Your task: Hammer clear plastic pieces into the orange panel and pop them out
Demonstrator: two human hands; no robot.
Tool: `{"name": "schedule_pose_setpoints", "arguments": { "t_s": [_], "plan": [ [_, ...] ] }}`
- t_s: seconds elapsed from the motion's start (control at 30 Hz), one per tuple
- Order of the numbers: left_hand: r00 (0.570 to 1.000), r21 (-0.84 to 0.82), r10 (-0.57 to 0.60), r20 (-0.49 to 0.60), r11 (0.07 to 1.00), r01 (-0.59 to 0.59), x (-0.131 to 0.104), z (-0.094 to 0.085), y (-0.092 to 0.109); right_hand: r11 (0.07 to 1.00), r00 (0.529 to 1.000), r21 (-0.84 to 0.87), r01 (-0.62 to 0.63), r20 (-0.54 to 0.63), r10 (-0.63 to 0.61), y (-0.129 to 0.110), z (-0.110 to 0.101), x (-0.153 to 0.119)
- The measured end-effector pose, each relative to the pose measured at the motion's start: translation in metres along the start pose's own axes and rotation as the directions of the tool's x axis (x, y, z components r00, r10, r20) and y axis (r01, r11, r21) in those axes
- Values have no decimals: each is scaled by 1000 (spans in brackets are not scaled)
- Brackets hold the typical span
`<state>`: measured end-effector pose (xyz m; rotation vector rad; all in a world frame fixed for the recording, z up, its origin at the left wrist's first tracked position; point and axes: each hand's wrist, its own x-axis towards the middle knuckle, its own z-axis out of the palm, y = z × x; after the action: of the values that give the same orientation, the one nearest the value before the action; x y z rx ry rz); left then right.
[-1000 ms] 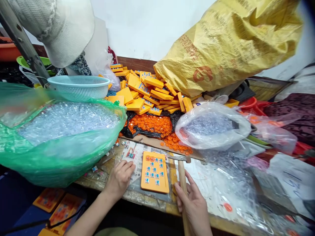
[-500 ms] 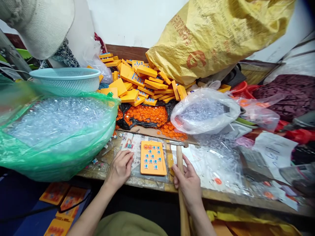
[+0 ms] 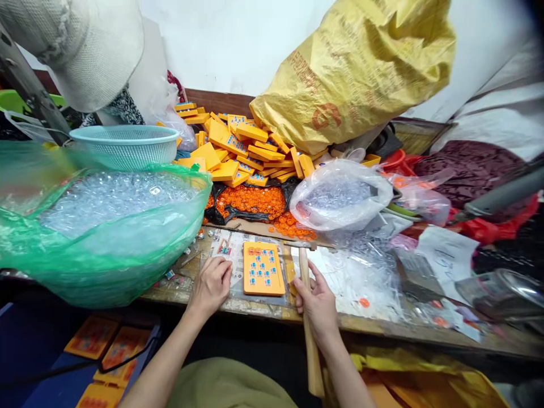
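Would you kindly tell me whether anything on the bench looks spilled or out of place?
Yes: some orange rings lie loose beside the black bag that holds many more, so they look spilled. One orange piece also looks stray, lying well apart from them, to the right of the right hand.

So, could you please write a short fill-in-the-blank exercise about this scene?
1. The right hand holds a tool handle made of ____.
2. The orange board lies ____ the left hand and the right hand.
3. The bag holding clear pieces at the left is ____.
4. The large sack near the wall is ____.

Missing words: wood; between; green; yellow.
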<state>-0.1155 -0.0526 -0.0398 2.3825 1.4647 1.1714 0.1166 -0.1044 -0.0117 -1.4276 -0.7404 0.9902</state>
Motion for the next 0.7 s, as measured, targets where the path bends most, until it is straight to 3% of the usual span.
{"name": "schedule_pose_setpoints", "arguments": {
  "t_s": [0.3, 0.7],
  "plan": [
    [1000, -16, 21, -8, 1000, -21, -2, 2, -1, 1000, 1000, -3, -13, 2, 13, 1, 0, 2],
    [998, -134, -51, -35, 990, 46, 1, 0, 1, 1000, 1000, -9, -22, 5, 23, 1, 0, 1]
  ]
}}
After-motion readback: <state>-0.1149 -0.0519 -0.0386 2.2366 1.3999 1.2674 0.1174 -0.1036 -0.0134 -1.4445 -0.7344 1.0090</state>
